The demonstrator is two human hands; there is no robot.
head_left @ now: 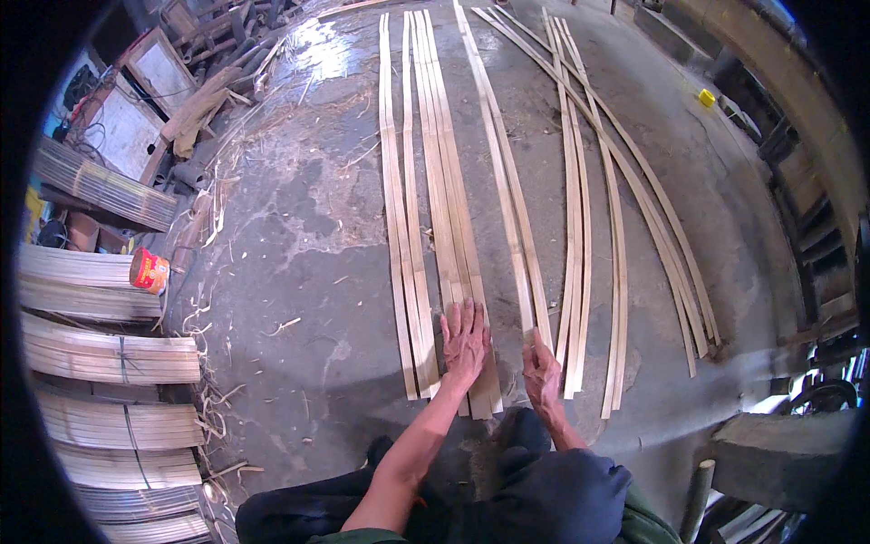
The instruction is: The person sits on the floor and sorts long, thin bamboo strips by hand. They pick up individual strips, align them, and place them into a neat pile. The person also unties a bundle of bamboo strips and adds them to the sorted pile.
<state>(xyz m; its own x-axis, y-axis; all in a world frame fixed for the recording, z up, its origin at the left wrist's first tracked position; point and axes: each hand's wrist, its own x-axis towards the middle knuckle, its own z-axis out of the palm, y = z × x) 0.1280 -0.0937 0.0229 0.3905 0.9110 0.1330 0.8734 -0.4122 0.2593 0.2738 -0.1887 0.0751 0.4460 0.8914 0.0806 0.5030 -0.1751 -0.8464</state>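
Long, pale bamboo strips lie lengthwise on the floor in front of me. My left hand (465, 346) rests flat, fingers stretched out, on a close-set group of strips (446, 199) in the middle. To its right, my right hand (541, 370) is closed around the near end of a pair of strips (510, 208), its palm side hidden. Left of my left hand runs a narrower group of strips (400, 236). Beyond my right hand are further strips (575, 227), and some long strips (657, 222) slant across them toward the right.
Tied bundles of strips (118, 349) are stacked along the left side, with a red tin (149, 270) on the upper ones. Shavings (213, 399) litter the concrete floor (290, 299) beside them. A concrete block (779, 458) stands at the lower right; a small yellow object (706, 98) lies far right.
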